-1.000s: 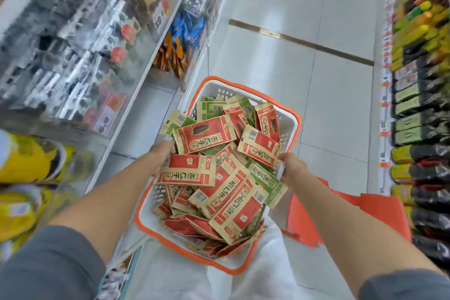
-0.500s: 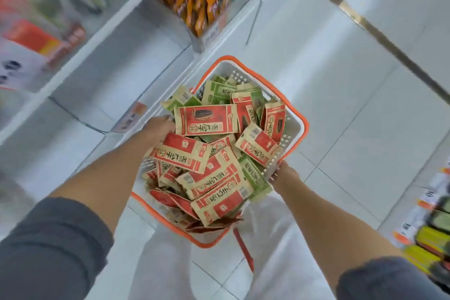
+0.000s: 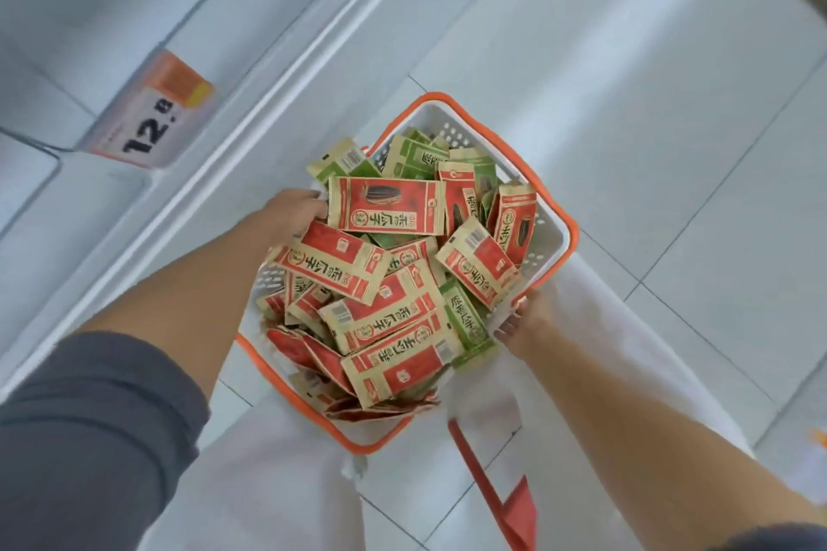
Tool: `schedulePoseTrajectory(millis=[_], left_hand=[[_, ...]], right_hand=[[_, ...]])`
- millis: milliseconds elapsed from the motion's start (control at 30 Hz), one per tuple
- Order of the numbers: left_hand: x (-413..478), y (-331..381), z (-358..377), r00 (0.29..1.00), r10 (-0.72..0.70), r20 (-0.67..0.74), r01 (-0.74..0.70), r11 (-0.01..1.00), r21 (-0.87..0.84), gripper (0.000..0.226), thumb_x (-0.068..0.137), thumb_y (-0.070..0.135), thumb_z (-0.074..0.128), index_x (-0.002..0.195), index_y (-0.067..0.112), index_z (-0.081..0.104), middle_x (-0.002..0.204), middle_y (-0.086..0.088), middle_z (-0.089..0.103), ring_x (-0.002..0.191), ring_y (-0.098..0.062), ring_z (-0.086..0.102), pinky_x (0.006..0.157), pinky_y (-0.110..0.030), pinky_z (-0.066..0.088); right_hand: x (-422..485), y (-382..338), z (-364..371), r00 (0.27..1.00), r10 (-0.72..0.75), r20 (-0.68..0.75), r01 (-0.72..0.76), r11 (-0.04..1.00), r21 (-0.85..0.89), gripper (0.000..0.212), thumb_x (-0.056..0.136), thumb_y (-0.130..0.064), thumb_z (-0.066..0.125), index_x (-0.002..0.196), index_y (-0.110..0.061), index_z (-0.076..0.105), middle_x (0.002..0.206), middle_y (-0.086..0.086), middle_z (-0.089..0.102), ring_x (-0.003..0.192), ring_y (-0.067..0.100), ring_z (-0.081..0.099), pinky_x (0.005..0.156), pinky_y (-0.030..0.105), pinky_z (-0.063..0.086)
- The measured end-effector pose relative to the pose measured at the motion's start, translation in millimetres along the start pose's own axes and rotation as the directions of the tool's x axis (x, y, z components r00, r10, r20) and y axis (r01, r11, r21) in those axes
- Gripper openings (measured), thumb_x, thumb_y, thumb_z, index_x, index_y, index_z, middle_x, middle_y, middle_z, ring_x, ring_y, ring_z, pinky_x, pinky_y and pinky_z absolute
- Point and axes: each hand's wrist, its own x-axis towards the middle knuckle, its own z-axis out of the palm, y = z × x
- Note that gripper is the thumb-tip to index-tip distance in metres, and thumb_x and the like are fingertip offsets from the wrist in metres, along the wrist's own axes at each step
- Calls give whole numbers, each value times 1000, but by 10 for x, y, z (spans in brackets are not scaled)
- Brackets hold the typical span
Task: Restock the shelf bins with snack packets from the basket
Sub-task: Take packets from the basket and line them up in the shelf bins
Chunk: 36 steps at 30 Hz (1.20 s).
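- Since half a second ago, your view has tipped further down. The orange and blue goods on the shelf have left the picture, and a price label (image 3: 152,121) reading 12.8 now shows at upper left. Both your hands hold the basket as before.
- The snack packets (image 3: 387,204) are flat, rectangular sachets. Most are red and tan with printed characters and a dark seed picture. A few green packets (image 3: 465,318) are mixed in.
- The packets lie in a loose heap that fills the basket (image 3: 543,237), some overhanging its near edge. The basket is white perforated plastic with an orange rim, held above the pale tiled floor (image 3: 626,103), just beside the white shelf (image 3: 277,72) on your left.
- An orange handle (image 3: 492,488) hangs below the basket's near corner.
- Your left hand (image 3: 291,213) is at the basket's left rim, fingers curled down over it and partly hidden under a red packet. The forearm is bare, with a grey sleeve (image 3: 89,416) above.
- Your right hand (image 3: 528,322) grips the right rim, fingers hooked over the edge beside a green packet.
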Motion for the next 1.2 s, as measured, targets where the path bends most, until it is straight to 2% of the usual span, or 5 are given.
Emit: schedulePoseTrajectory(millis=[467, 567, 700, 933, 1200], left_hand=[[-104, -484, -74, 994, -32, -100, 39, 996, 76, 53, 91, 23, 53, 142, 15, 42, 128, -5, 57, 99, -20, 60, 82, -29, 44], [-384, -435, -60, 947, 19, -322, 37, 985, 168, 58, 91, 24, 51, 146, 14, 34, 142, -12, 46, 120, -29, 53, 89, -36, 48], [-794, -317, -34, 849, 59, -525, 21, 989, 144, 35, 89, 21, 50, 124, 16, 47, 112, -7, 58, 101, -27, 58, 78, -38, 50], [-922, -49, 203, 919, -53, -390, 79, 996, 49, 18, 90, 19, 50, 74, 13, 55, 70, -2, 59, 63, -20, 58, 55, -29, 42], [-442, -435, 336, 874, 188, -447, -211, 977, -1, 20, 94, 22, 53, 83, 13, 67, 87, 2, 63, 79, -18, 60, 68, -29, 45]], right_hand=[[-80, 8, 423, 977, -178, -113, 124, 918, -377, 27, 97, -24, 47, 117, -7, 55, 98, 7, 59, 83, 24, 61, 61, 28, 47], [-241, -179, 543, 804, -572, -161, 356, 681, -641, 30, 87, -18, 47, 113, -8, 57, 102, 7, 62, 89, 29, 64, 67, 38, 57], [-651, -440, 818, 537, -803, 259, 689, 241, -683, 22, 84, -6, 46, 94, -25, 50, 75, -11, 55, 73, 21, 63, 59, 28, 47], [-951, -713, 1430, 319, -401, 859, 776, -409, -480, 16, 96, -13, 48, 92, -21, 61, 78, -3, 66, 63, 15, 64, 50, 31, 53], [-642, -706, 2066, 122, -156, 980, 730, -655, -195, 19, 90, -13, 46, 91, -15, 65, 76, 3, 66, 69, 23, 61, 61, 32, 48]])
